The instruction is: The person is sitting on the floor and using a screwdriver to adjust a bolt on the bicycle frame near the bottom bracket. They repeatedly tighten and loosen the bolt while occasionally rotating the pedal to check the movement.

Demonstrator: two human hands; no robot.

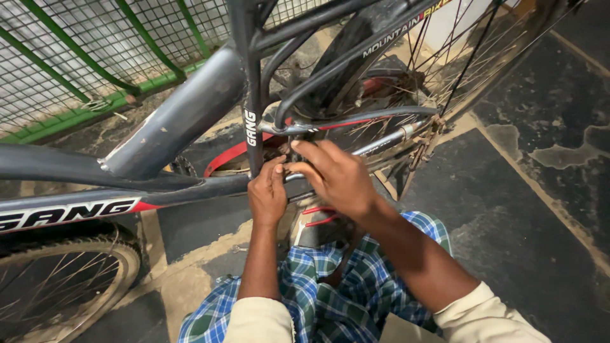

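Observation:
A dark grey bicycle frame [190, 108] with red and white markings fills the view. Both my hands meet at the spot where the thin upright tube [253, 95] joins the lower frame tubes. My left hand [267, 194] has its fingers curled against a small part there. Beside it, my right hand [333, 174] pinches with thumb and fingertips at the same spot. What the fingers hold is hidden by the hands. The rear wheel [445, 57] with its spokes lies just behind my right hand.
Another spoked wheel [57, 279] sits at the lower left. A green wire-mesh fence [82, 57] stands at the upper left. The floor [540, 209] is dark and worn with pale strips. My blue checked cloth [330, 292] covers my lap below.

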